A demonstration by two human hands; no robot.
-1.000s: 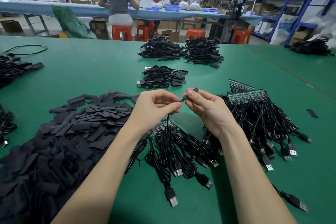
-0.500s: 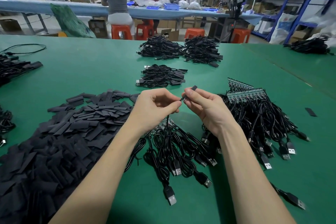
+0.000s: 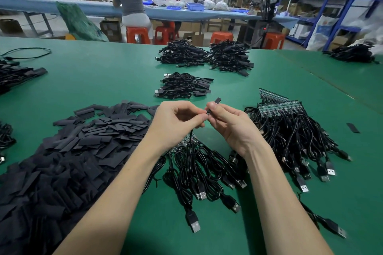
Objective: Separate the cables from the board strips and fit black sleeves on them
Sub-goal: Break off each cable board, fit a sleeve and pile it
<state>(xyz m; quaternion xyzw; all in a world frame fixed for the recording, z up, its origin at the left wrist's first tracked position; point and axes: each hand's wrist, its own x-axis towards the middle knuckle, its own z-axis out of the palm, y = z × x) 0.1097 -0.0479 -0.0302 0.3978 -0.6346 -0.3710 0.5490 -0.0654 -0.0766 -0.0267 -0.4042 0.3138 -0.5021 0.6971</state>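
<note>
The sleeve-fitting step is in hand. The left hand [image 3: 178,121] pinches a cable [image 3: 191,135] near its end, fingers curled round it, and the cable hangs down to the bundle [image 3: 199,163] on the tabletop [image 3: 99,72] below. The right hand [image 3: 230,124] pinches a black sleeve [image 3: 215,102] between thumb and forefinger, its far end sticking up past the fingertips. The two hands meet just above the bundle, with the cable's tip at the sleeve's near mouth; how far it has entered I cannot tell. Loose sleeves [image 3: 83,141] lie heaped to the left, board strips [image 3: 279,106] with cables attached to the right, and finished cables [image 3: 184,87] lie further back. Next, judging from this, the sleeve needs pushing along the cable end while the left hand holds it steady and aligned.
</note>
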